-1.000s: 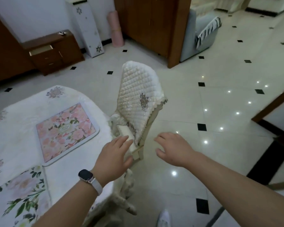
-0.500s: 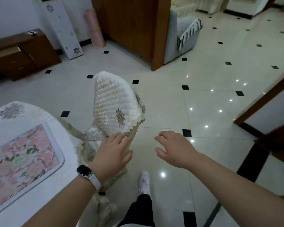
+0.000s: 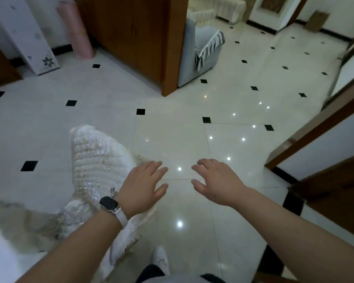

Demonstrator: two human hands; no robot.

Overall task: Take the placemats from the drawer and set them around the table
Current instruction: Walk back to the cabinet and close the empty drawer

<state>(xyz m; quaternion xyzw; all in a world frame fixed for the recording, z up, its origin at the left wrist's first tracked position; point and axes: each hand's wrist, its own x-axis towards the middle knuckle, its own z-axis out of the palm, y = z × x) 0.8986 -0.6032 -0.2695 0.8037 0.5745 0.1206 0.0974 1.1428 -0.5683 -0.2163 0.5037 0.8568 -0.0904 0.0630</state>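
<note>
No placemat shows in the current view. My left hand (image 3: 143, 185), with a watch on the wrist, hovers open over the right edge of a white quilted chair back (image 3: 96, 164). My right hand (image 3: 217, 180) is open too, fingers spread, above the bare tiled floor, holding nothing. A blurred corner of the white-clothed table (image 3: 0, 252) shows at the lower left. The drawer cabinet is mostly out of frame at the far left edge.
A wooden cabinet (image 3: 135, 33) stands ahead, with a grey armchair (image 3: 200, 52) behind its right side. A pink roll (image 3: 78, 31) and a white floral panel (image 3: 25, 37) lean on the far wall. A brown door frame (image 3: 315, 127) runs along the right. My white shoe (image 3: 160, 260) is below.
The view has swung right and moved forward; the table with its floral placemats has slid out of frame to the left. Both hands stay open and empty.
</note>
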